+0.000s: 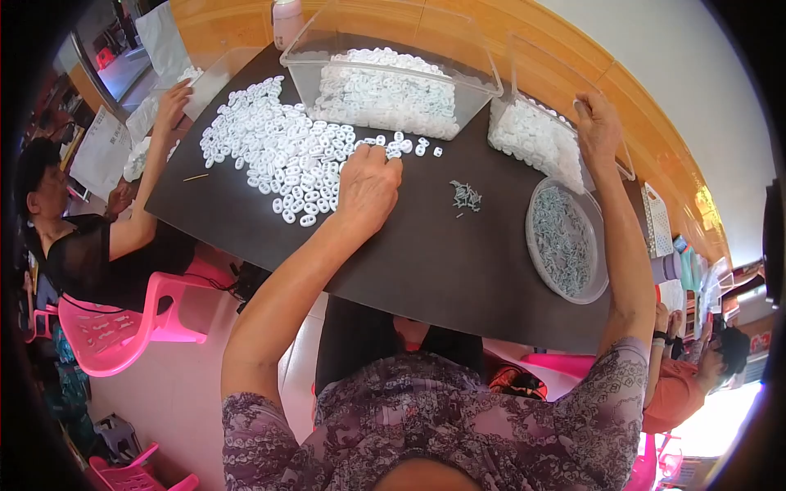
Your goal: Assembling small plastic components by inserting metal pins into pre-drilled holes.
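Observation:
A wide heap of small white oval plastic pieces with two holes [286, 155] covers the left of the dark table. At its right edge my left hand [370, 186] rests with bent fingers; its fingertips are hidden beneath it. My right hand [602, 129] is over the side of a clear bin [524, 74] at the far right, its fingers curled together. What it holds, if anything, is too small to make out. White pieces fill that bin's lower part. Below the right hand, a round clear tub [602, 282] holds many small grey-green screws [561, 237].
A larger clear bin [393, 74] of white pieces stands at the back. A small pile of screws [466, 195] lies mid-table. A pink bottle [287, 23] stands behind. One person [74, 221] sits at left by a pink chair [115, 327], another [684, 380] at right.

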`<state>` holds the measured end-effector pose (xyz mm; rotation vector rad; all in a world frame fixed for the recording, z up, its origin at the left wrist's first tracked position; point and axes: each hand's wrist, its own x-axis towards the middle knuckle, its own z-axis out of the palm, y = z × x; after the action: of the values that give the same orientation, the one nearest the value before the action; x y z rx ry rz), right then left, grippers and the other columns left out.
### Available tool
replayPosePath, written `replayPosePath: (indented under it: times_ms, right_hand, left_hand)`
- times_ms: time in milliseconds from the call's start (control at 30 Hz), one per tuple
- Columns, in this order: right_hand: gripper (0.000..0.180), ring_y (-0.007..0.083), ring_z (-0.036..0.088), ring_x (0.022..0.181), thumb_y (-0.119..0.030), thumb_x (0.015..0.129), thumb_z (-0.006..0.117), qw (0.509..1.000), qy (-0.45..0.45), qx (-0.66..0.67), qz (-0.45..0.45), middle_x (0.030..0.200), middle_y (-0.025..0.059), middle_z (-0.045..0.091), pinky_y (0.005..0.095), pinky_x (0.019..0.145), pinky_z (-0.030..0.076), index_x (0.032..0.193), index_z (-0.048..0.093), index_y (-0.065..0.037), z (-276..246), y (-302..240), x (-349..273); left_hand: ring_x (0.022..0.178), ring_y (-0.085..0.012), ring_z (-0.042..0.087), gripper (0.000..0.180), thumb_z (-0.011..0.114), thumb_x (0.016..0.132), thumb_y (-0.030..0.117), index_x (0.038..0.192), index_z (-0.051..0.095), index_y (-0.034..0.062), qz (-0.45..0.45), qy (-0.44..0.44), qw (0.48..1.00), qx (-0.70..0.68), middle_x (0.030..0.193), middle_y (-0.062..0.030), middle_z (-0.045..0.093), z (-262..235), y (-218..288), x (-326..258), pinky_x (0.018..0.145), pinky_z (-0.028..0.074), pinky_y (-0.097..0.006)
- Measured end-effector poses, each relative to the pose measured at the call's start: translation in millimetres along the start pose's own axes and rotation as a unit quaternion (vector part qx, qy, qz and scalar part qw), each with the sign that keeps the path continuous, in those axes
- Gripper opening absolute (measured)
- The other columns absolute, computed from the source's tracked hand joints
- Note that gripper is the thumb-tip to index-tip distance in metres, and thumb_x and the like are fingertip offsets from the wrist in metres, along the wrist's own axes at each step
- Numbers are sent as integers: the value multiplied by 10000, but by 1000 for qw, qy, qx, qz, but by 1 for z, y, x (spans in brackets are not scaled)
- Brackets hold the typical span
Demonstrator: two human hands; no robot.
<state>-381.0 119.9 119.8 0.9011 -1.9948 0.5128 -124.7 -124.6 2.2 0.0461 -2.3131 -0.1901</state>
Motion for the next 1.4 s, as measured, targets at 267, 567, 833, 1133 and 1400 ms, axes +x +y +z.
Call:
replayPosePath:
  times_ms: [267, 567, 833, 1133, 1400]
  right_hand:
    - [133, 371, 612, 660, -135, 715, 572, 981, -187, -2, 49, 686, 211, 609, 439, 598, 465, 693, 657, -35, 24, 33, 8]
    - [125, 274, 618, 763, -94, 783, 609, 996, -46, 54, -62, 812, 158, 642, 352, 675, 475, 873, 662, -24, -13, -29, -18]
    - [130, 135, 588, 793, -13, 781, 640, 850, -307, 420, 81, 828, 51, 630, 252, 721, 462, 908, 663, -28, -33, -161, -102]
    - [70, 46, 551, 703, -38, 801, 645, 707, -418, 520, 234, 764, 0, 628, 199, 636, 446, 855, 648, 6, -41, -195, -117]
    - [120, 60, 542, 689, -98, 829, 627, 665, -431, 532, 299, 753, 35, 620, 197, 603, 422, 862, 625, 18, -50, -205, -126]
  left_hand:
    - [722, -312, 573, 48, 625, 621, 19, 661, 634, -8, -35, -88, 993, 67, 723, -182, 599, 35, -5, 20, 639, 474, -389]
    - [667, -327, 598, 49, 581, 714, 22, 693, 619, 0, -124, -118, 984, -51, 730, -191, 615, 1, 6, 18, 612, 490, -408]
    - [599, -80, 551, 137, 571, 903, 162, 877, 581, 28, -409, -165, 680, -586, 729, -42, 609, -45, 40, -20, 524, 445, -200]
    - [594, -35, 492, 74, 568, 883, 91, 880, 593, 21, -396, -125, 731, -541, 689, 11, 570, -58, 62, -41, 513, 403, -180]
    - [639, -51, 519, 94, 596, 873, 80, 926, 606, 3, -429, -57, 648, -626, 760, -7, 598, -57, 70, -57, 552, 411, -181]
